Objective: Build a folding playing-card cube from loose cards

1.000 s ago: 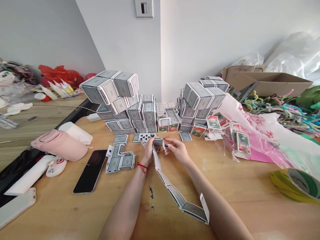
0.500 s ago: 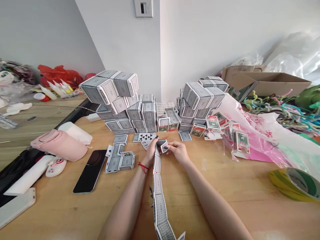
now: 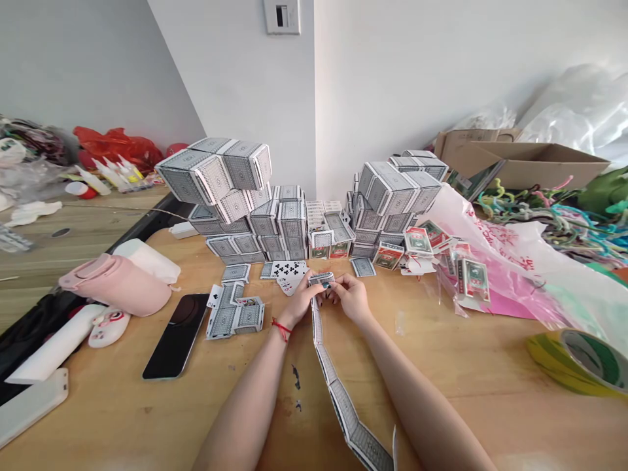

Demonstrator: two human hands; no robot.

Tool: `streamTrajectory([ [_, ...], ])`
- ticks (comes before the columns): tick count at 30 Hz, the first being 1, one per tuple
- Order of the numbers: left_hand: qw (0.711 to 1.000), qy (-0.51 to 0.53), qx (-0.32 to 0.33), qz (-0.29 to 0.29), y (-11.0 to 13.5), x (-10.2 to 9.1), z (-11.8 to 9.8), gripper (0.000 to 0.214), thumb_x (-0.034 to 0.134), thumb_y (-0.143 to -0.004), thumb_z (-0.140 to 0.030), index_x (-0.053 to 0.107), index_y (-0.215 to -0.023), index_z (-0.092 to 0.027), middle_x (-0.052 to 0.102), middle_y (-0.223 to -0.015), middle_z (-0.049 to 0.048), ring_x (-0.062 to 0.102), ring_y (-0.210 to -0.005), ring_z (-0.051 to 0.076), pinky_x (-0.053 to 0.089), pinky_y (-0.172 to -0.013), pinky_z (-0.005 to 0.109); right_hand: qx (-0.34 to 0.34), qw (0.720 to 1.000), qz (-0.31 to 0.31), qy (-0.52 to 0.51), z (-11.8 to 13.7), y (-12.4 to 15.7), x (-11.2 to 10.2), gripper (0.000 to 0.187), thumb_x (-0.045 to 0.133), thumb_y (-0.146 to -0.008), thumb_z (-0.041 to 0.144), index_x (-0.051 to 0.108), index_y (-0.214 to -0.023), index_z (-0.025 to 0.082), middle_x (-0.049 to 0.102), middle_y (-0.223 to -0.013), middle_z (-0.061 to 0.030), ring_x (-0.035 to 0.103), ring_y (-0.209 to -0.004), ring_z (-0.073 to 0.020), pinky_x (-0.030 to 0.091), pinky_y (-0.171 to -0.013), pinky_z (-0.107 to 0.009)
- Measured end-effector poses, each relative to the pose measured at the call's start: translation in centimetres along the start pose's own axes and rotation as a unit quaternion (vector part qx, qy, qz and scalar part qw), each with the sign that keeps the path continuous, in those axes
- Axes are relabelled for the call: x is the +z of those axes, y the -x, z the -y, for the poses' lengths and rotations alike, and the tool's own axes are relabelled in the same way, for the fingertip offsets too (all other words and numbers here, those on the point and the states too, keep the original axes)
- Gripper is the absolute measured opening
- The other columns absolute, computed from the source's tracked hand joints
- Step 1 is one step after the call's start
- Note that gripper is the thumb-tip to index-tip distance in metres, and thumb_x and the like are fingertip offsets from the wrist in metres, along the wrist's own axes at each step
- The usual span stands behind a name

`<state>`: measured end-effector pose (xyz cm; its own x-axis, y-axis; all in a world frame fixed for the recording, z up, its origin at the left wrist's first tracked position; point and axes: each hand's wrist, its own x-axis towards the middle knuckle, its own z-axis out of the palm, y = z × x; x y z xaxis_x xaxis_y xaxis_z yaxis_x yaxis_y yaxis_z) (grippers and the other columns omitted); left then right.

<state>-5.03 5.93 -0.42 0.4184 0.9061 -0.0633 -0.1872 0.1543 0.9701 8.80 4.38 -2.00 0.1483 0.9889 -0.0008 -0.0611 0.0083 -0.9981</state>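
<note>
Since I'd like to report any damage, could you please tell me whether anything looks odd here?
Yes: jagged dark marks left of the card strip interrupt the plain wooden tabletop; whether chips or stains, I can't tell. Card boxes at right lie jumbled.

Bright, diffuse light, seemingly from the right, where the right wall [image 3: 417,78] pales and clear plastic [image 3: 564,108] shines; left wall [image 3: 88,65] greyer, shadows soft on the counter [image 3: 186,418], card strip [image 3: 347,412] fairly crisp, tape roll [image 3: 544,360] stretched by wide-angle distortion at the edge.
</note>
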Motion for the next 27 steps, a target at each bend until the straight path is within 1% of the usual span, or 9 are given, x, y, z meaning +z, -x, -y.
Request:
streamTrajectory([
  [2, 1.000, -0.006, 0.007, 0.000, 0.10, 0.24, -0.29, 0.015, 0.056, -0.071, -0.030, 0.044, -0.073, -0.019, 0.053, -0.063, -0.0031, 0.049, -0.056, 0.011, 0.038, -0.057, 0.024, -0.013, 1.000, -0.005, 0.022, -0.12, 0.01, -0.01, 0.031, 0.063, -0.067, 0.049, 0.050, -0.063, 0.020, 0.056, -0.046, 0.0023, 0.049, -0.039, -0.0123, 0.041, -0.039, -0.025],
  [4, 1.000, -0.021, 0.016, -0.017, 0.12, 0.42, -0.53, 0.015, 0.056, -0.070, -0.029, 0.046, -0.072, -0.019, 0.054, -0.067, -0.0021, 0.049, -0.062, 0.013, 0.039, -0.062, 0.025, -0.026, 0.999, -0.010, 0.044, -0.19, 0.06, 0.03, 0.029, 0.060, -0.069, 0.047, 0.048, -0.063, 0.021, 0.054, -0.045, 0.0034, 0.048, -0.038, -0.0120, 0.040, -0.040, -0.025],
  [8, 0.994, -0.077, 0.062, -0.050, 0.03, 0.26, -0.83, 0.015, 0.061, -0.067, -0.027, 0.049, -0.069, -0.017, 0.051, -0.067, -0.0021, 0.047, -0.066, 0.012, 0.038, -0.065, 0.023, -0.070, 0.992, -0.023, 0.103, -0.19, 0.27, 0.27, 0.020, 0.056, -0.073, 0.036, 0.047, -0.064, 0.021, 0.051, -0.047, 0.0038, 0.048, -0.042, -0.0120, 0.040, -0.044, -0.024],
  [10, 0.987, -0.121, 0.087, -0.054, 0.00, 0.05, -0.96, 0.015, 0.063, -0.067, -0.027, 0.053, -0.070, -0.017, 0.052, -0.069, -0.0011, 0.048, -0.067, 0.013, 0.038, -0.065, 0.023, -0.103, 0.983, -0.034, 0.145, -0.20, 0.36, 0.38, 0.015, 0.053, -0.074, 0.029, 0.046, -0.063, 0.021, 0.051, -0.052, 0.0032, 0.049, -0.047, -0.0121, 0.040, -0.048, -0.024],
  [13, 0.971, -0.197, 0.123, -0.065, -0.03, -0.13, -1.11, 0.014, 0.066, -0.065, -0.027, 0.060, -0.073, -0.017, 0.056, -0.073, 0.0015, 0.051, -0.073, 0.015, 0.039, -0.068, 0.025, -0.158, 0.962, -0.049, 0.216, -0.29, 0.40, 0.41, 0.012, 0.049, -0.072, 0.020, 0.046, -0.061, 0.020, 0.049, -0.059, 0.0019, 0.048, -0.055, -0.0127, 0.039, -0.053, -0.024],
  [16, 0.955, -0.240, 0.152, -0.083, -0.13, -0.08, -1.06, 0.011, 0.068, -0.065, -0.026, 0.064, -0.071, -0.018, 0.059, -0.075, 0.0029, 0.054, -0.075, 0.017, 0.040, -0.072, 0.027, -0.190, 0.945, -0.045, 0.261, -0.43, 0.36, 0.39, 0.010, 0.046, -0.070, 0.015, 0.046, -0.061, 0.020, 0.048, -0.062, 0.0013, 0.047, -0.058, -0.0134, 0.038, -0.055, -0.025],
  [19, 0.947, -0.253, 0.171, -0.104, -0.27, 0.05, -0.86, 0.007, 0.068, -0.065, -0.025, 0.065, -0.067, -0.018, 0.061, -0.073, 0.0031, 0.055, -0.074, 0.017, 0.041, -0.072, 0.029, -0.201, 0.937, -0.039, 0.283, -0.48, 0.30, 0.47, 0.011, 0.045, -0.070, 0.013, 0.045, -0.061, 0.020, 0.046, -0.063, 0.0011, 0.046, -0.059, -0.0138, 0.037, -0.056, -0.025],
  [23, 0.944, -0.243, 0.181, -0.130, -0.31, 0.26, -0.64, 0.003, 0.066, -0.067, -0.021, 0.065, -0.066, -0.019, 0.061, -0.073, 0.0031, 0.055, -0.075, 0.017, 0.042, -0.073, 0.029, -0.209, 0.931, -0.041, 0.298, -0.31, 0.30, 0.71, 0.013, 0.044, -0.070, 0.013, 0.042, -0.060, 0.021, 0.044, -0.063, 0.0011, 0.044, -0.059, -0.0143, 0.036, -0.056, -0.025],
  [27, 0.941, -0.239, 0.191, -0.145, -0.27, 0.59, -0.55, 0.006, 0.062, -0.070, -0.018, 0.064, -0.065, -0.018, 0.059, -0.071, 0.0022, 0.055, -0.073, 0.016, 0.041, -0.071, 0.028, -0.218, 0.930, -0.043, 0.292, -0.11, 0.38, 0.78, 0.014, 0.044, -0.071, 0.013, 0.040, -0.060, 0.021, 0.042, -0.063, 0.0016, 0.043, -0.060, -0.0141, 0.035, -0.056, -0.025],
])
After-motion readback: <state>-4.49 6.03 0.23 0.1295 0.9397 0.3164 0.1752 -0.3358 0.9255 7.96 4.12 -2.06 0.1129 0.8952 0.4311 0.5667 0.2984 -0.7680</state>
